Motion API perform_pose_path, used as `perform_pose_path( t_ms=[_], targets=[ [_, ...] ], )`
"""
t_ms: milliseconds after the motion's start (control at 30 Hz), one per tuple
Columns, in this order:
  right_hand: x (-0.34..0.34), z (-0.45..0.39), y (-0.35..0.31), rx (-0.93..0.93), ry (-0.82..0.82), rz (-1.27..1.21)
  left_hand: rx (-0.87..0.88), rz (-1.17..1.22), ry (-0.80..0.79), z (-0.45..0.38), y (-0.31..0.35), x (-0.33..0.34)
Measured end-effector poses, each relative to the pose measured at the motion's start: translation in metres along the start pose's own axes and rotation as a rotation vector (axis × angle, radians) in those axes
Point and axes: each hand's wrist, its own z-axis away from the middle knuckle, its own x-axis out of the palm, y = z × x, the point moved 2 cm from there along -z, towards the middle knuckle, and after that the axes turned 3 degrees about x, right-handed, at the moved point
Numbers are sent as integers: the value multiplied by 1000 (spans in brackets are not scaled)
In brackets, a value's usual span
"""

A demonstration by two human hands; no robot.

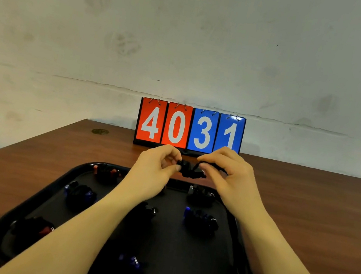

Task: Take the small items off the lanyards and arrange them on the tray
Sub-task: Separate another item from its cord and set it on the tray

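Black corded lanyard bundle point(189, 170) sits up in the air over the far edge of the black plastic tray point(241, 240), pinched between both my hands. Left hand point(156, 168) has fingers curled, thumb and forefinger nipping the left end of the bundle. Right hand point(226, 172) is curled too, holding the cord loop on the right end.

To do this step well I'd keep the left pinch firm on the small piece, work the right fingers along the loop to slacken it, then pull apart gently, low over the tray so nothing drops onto the brown wooden tabletop point(308, 196).

Hard to tell: what the small item is, it's black on black and mostly behind fingertips. Clasp type not readable. Dark bundles on the tray, some with blue or red bits, are blurred; my forearms cover the middle ones. Near tray edge is cut off. Red and blue flip number board point(190, 127) stands at the far side.
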Motion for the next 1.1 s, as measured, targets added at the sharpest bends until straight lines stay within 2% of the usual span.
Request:
perform_pose_path(
  t_ms=[300,433,667,800,900,1000,1100],
  targets=[
    [-5,0,8,363,-65,-421,60,94,-107,5,8,-1],
    [-9,-1,7,443,-120,-585,75,160,-103,6,11,-3],
    [-1,0,1,402,-296,-496,8,417,-53,4,13,-4],
    [2,0,1,436,-327,-475,-66,553,-32,4,10,-2],
    [5,1,4,506,-320,-580,-114,615,-11,4,9,-2],
    [7,1,4,498,-313,-580,-134,636,-6,4,9,-2],
    [6,1,4,511,-187,-635,-136,651,0,4,9,-3]
  ],
)
